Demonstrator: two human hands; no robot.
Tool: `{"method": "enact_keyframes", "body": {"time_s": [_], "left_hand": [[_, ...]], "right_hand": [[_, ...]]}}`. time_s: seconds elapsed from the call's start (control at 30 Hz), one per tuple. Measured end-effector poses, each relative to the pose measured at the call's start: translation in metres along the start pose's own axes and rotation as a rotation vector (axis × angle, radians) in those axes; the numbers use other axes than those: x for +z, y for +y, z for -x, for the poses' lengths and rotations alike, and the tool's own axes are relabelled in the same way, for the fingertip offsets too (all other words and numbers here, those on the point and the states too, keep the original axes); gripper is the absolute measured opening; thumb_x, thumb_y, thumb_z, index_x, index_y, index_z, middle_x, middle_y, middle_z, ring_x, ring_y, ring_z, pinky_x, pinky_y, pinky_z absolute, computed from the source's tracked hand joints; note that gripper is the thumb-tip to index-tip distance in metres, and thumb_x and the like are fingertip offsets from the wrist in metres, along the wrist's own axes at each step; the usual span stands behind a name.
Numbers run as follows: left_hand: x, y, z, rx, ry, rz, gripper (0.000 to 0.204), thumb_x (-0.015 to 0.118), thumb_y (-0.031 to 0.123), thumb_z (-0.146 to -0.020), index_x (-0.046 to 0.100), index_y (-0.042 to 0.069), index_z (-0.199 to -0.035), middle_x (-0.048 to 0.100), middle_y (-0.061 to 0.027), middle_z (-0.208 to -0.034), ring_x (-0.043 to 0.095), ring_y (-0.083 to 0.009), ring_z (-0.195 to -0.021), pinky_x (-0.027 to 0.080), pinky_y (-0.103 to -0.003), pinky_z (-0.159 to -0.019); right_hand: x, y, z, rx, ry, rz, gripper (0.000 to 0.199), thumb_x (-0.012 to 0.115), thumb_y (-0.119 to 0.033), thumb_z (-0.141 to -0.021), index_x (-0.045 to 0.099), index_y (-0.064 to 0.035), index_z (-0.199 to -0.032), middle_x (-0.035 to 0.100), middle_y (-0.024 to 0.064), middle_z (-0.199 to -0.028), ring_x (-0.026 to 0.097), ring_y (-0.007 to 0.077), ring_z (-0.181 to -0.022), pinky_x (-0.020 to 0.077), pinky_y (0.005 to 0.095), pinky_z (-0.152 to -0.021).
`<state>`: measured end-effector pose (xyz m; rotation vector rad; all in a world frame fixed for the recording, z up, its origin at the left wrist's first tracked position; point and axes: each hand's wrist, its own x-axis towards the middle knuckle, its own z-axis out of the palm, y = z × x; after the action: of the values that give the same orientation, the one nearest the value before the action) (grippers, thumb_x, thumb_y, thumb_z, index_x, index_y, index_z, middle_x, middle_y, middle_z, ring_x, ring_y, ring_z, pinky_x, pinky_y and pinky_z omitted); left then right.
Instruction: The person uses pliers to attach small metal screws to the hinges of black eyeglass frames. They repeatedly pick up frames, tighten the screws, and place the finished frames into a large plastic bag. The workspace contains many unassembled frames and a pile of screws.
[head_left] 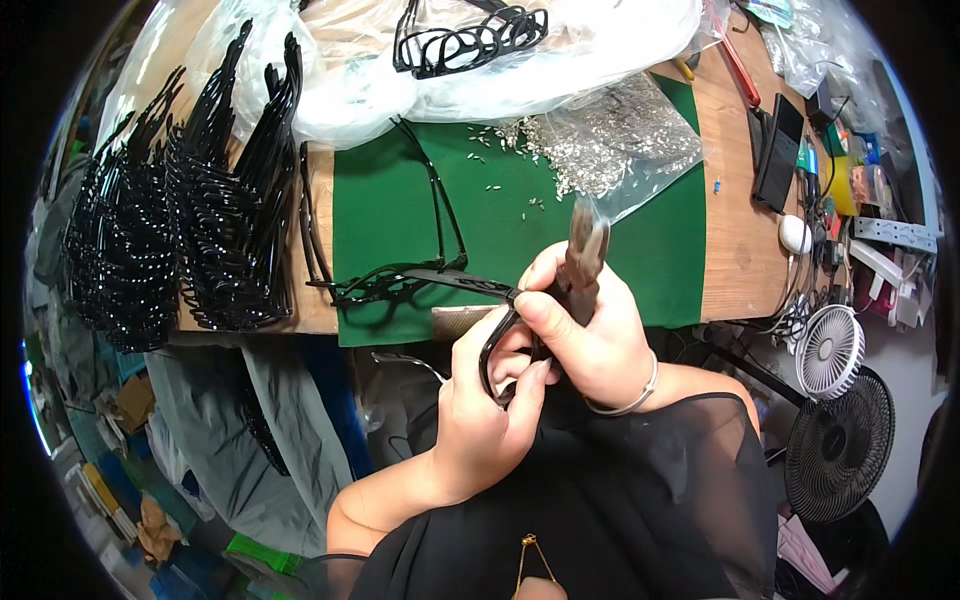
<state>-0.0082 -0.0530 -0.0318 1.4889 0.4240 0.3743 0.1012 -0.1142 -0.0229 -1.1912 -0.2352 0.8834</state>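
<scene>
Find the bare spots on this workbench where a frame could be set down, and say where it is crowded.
Free: the green felt mat right of the loose black spectacle frame, below the scattered small metal pins; also the bare wooden strip beside the black phone. Crowded: stacked black frames left, clear plastic bags behind.

Glossy black eyeglass frames lie beside a plain green mat and silver screws.
</scene>
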Motion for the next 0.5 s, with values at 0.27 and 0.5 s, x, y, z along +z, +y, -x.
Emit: {"method": "enact_keyframes", "body": {"time_s": [0.27,0.5], "left_hand": [[-0.028,0.029,-0.004,-0.267,-0.161,0.352,0.048,0.049,-0.01,-0.08,0.029,-0.003,-0.122,0.053,-0.0137,-0.1,0.057,-0.0105,-0.075,0.05,-0.023,-0.068],[-0.046,0.047,0.004,-0.429,-0.18,0.256,0.038,0.051,-0.006,-0.081,0.04,-0.006,-0.117,0.058,-0.0111,-0.097,0.057,-0.008,-0.069,0.048,-0.02,-0.065]], "right_hand": [[-0.007,-0.028,-0.004,0.337,-0.253,-0.029,0.017,0.059,-0.008,-0.082,0.046,-0.0022,-0.09,0.051,0.0018,-0.077,0.051,0.006,-0.066,0.0438,0.0214,-0.059],[-0.039,-0.028,-0.007,-0.299,-0.637,1.023,0.021,0.063,-0.009,-0.068,0.05,-0.0053,-0.084,0.052,0.0097,-0.072,0.052,0.0275,-0.069,0.0419,0.0346,-0.063]]}}
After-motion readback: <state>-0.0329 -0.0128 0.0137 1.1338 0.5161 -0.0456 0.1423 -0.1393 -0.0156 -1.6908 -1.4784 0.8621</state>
